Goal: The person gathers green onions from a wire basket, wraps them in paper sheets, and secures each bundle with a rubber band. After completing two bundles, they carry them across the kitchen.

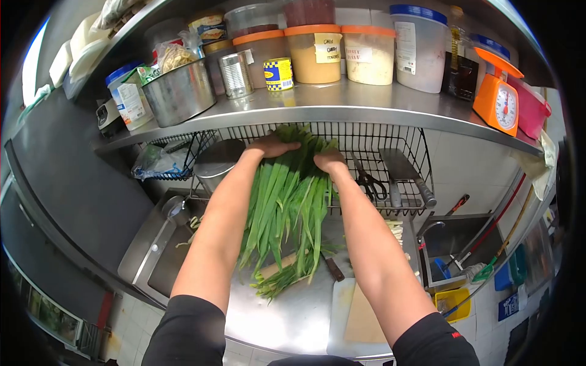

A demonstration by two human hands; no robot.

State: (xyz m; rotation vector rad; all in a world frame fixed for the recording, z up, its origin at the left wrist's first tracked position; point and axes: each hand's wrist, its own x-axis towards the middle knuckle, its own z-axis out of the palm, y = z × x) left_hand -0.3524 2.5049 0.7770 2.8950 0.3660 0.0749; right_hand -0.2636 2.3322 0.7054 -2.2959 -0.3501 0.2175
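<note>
At the top of the frame, the steel shelf (342, 114) overhangs the reach, limiting lift; the wire basket (384, 128), holding a cleaver (398, 163), crowds the back. Mid-frame, long green leaves (271, 198) hang over the worktop (268, 323). The left hand (276, 145) and right hand (330, 159) grip their upper end from either side, fingertips partly hidden. Even, gentle support should keep loose tips together, clear of the small knife (334, 268).

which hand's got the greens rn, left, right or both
left bare hand: closed on long green leafy stalks
right bare hand: closed on them too
</note>
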